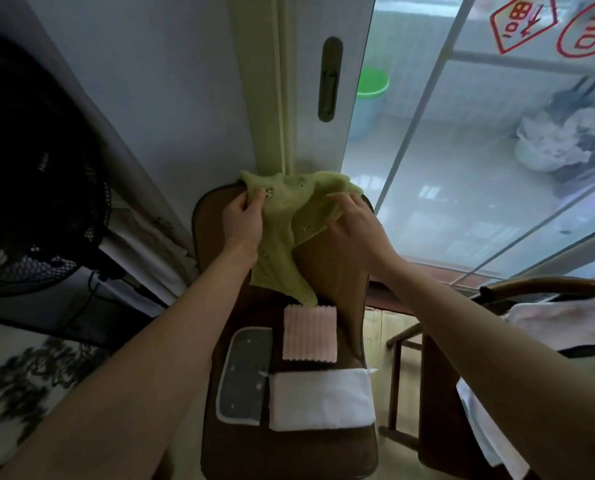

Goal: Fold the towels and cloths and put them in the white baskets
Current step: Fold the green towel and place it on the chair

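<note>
A crumpled light green cloth [291, 216] hangs over the back of a brown chair [327, 265]. My left hand [244, 221] grips its upper left part, fingers curled into the fabric. My right hand [353, 223] pinches the cloth's right edge. Three folded pieces lie on the chair seat below: a pink ribbed cloth [309, 334], a grey cloth with a white border [246, 372] and a white towel [320, 400]. No white basket is in view.
A black fan [36, 202] stands at the left. Behind the chair rise a door frame [289, 81] and a glass sliding door [462, 168]. A second wooden chair [518, 292] with pale cloths [566, 317] draped on it is at the right.
</note>
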{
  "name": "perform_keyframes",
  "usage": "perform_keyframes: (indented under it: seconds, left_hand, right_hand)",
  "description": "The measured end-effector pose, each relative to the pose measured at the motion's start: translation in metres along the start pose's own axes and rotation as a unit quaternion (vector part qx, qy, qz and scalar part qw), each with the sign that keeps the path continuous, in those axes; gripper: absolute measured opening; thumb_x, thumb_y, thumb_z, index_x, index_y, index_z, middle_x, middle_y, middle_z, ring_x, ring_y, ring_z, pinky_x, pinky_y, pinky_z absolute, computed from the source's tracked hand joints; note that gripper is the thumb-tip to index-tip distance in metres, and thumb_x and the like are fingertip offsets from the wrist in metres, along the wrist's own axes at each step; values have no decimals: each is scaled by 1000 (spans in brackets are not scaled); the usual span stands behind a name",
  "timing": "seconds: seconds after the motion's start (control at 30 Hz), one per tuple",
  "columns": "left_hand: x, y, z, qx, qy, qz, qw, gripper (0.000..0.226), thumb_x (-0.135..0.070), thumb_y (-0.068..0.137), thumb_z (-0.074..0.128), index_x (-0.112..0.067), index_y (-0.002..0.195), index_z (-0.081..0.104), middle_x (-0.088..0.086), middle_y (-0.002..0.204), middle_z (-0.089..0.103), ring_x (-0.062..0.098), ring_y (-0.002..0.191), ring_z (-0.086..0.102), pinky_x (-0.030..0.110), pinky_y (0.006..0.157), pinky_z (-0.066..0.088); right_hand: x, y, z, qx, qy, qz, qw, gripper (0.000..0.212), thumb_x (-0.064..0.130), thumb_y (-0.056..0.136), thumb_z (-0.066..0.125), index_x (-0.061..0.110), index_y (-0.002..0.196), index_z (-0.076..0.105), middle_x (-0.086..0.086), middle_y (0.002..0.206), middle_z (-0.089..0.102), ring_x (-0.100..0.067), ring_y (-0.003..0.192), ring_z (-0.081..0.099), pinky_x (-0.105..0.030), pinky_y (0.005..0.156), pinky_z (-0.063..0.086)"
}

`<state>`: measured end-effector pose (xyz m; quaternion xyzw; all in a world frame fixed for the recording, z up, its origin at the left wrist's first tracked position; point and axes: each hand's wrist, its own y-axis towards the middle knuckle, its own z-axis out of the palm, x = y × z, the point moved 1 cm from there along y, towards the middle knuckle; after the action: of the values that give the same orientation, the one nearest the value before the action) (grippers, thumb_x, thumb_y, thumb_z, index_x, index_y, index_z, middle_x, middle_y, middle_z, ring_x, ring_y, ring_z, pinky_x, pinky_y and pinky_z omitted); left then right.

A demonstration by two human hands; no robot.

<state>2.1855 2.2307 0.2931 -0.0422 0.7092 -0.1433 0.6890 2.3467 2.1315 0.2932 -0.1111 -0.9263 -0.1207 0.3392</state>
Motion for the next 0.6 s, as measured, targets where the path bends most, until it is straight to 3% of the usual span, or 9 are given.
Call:
perform_keyframes:
  seconds: [0.13,0.23,0.33,0.47,0.53,0.6]
  left_hand:
    - [-40,-39,-14,94,38,49,994,18,-32,97,55,-21,97,70,-8,92,71,1,81,67,13,65,51]
    - [-62,-72,-21,204,74,13,976,17,-36,94,59,-26,101,71,-7,102,74,9,95,69,23,82,53]
    - [-75,-102,-32,244,130,17,961,34,-52,83,67,-27,105,74,-2,110,72,18,105,67,36,96,50]
    - [-103,-138,-42,284,187,37,940,28,-53,81,61,-32,92,76,-1,96,74,19,93,68,36,90,53]
    - [-112,-149,-44,305,235,54,921,32,-58,81,60,-34,91,76,0,98,74,21,94,68,39,93,52]
    - [-116,-159,-44,328,287,73,897,37,-63,82,57,-34,95,75,-3,100,73,20,97,67,38,94,50]
  right_hand:
    - [15,-12,-32,9,37,-30,999,40,24,98,52,14,136,47,-4,135,49,-19,118,49,-37,98,44]
    - [34,-20,-61,53,98,-35,993,45,31,98,53,20,140,43,-1,138,47,-17,125,44,-39,106,39]
    - [54,-34,-79,125,144,-53,980,53,34,94,57,30,143,38,3,143,43,-18,133,37,-48,111,33]
    - [71,-50,-87,222,105,-96,965,63,24,91,65,34,145,35,5,154,30,-20,147,17,-52,119,18]
    - [76,-57,-90,251,133,-83,955,53,21,91,66,29,139,47,4,152,35,-20,145,24,-50,119,21]
    - [81,-66,-91,282,153,-68,945,29,18,92,64,16,121,63,-1,138,53,-18,131,46,-48,113,33]
